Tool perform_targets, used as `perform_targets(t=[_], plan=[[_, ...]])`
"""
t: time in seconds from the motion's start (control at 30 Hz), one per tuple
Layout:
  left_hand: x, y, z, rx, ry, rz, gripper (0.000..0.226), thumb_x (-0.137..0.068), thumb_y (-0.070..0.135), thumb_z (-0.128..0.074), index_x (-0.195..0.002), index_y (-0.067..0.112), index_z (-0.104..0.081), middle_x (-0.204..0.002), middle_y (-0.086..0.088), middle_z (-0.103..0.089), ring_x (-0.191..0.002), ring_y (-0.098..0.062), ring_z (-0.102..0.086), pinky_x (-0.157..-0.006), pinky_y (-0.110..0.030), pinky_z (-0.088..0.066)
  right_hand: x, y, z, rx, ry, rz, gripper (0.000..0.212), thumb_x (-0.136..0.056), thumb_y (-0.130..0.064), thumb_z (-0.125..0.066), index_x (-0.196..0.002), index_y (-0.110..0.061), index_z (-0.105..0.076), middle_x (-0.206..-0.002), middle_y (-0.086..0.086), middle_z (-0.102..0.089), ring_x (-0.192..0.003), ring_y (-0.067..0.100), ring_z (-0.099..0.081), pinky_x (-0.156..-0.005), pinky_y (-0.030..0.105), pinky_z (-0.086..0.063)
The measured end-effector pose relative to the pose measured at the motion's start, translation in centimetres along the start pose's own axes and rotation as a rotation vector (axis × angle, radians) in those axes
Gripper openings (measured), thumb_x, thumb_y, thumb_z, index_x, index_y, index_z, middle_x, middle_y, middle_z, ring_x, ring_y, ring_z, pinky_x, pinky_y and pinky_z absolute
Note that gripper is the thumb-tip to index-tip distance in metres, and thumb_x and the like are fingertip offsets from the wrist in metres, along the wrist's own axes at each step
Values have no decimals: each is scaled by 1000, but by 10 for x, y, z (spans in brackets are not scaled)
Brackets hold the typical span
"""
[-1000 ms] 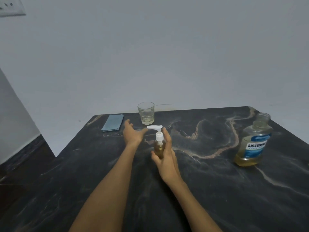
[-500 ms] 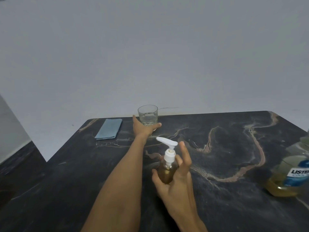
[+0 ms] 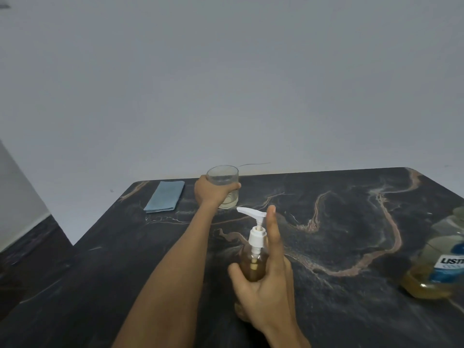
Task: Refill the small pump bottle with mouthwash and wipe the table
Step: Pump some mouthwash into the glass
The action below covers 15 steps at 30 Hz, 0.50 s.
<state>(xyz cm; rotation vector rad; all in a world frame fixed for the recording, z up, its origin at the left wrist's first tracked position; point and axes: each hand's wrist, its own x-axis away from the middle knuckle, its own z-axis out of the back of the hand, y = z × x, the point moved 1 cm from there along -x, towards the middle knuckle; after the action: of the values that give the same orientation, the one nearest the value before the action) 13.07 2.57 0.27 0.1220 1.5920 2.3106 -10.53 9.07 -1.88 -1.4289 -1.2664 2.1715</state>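
Left arm stretched forward across the table, left hand (image 3: 212, 193) wrapped around the glass (image 3: 223, 183), thumb on its near side. Right hand (image 3: 263, 290) nearer the body, gripping the small pump bottle (image 3: 253, 262) upright; index finger (image 3: 272, 227) extended straight up beside the pump head.

- A clear drinking glass (image 3: 222, 175) stands upright near the table's far edge, a little pale liquid in its bottom.
- A plain grey-white wall (image 3: 226, 84) rises behind.
- A dark floor (image 3: 25, 247) shows at the left, below a lighter wall section (image 3: 17, 197).
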Motion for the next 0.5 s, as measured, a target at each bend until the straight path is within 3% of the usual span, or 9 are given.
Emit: perform_targets(t=[0.23,0.37,0.5], plan=[[64,-11,49,-41,-54,-73,77,-49,38,-90,-114,12,-57,-116,-7,-61,-106,-22,-59,-89,-38,-53,-1,-15,6,-106,-9,10,97,-64,-6,-65,-137,-56,-25,-87,-20,-63,-55,7,-59,-54,17,-51],[120,-21,87,11,-63,-125,74,-42,36,-94,-105,21,-56,-113,-3,-61,-102,-20,-60,-85,-33,-53,4,-26,7,-229,9,-17,96,-69,5,-65,-136,-52,-26,-84,-12,-62,-60,10,-61,-56,18,-52],[178,-28,122,61,-61,-147,74,-39,39,-93,-102,23,-58,-108,-1,-60,-97,-15,-59,-75,-24,-51,14,-41,10,-273,-86,-81,97,-70,14,-60,-136,-49,-27,-85,-1,-62,-67,28,-64,-60,40,-58]])
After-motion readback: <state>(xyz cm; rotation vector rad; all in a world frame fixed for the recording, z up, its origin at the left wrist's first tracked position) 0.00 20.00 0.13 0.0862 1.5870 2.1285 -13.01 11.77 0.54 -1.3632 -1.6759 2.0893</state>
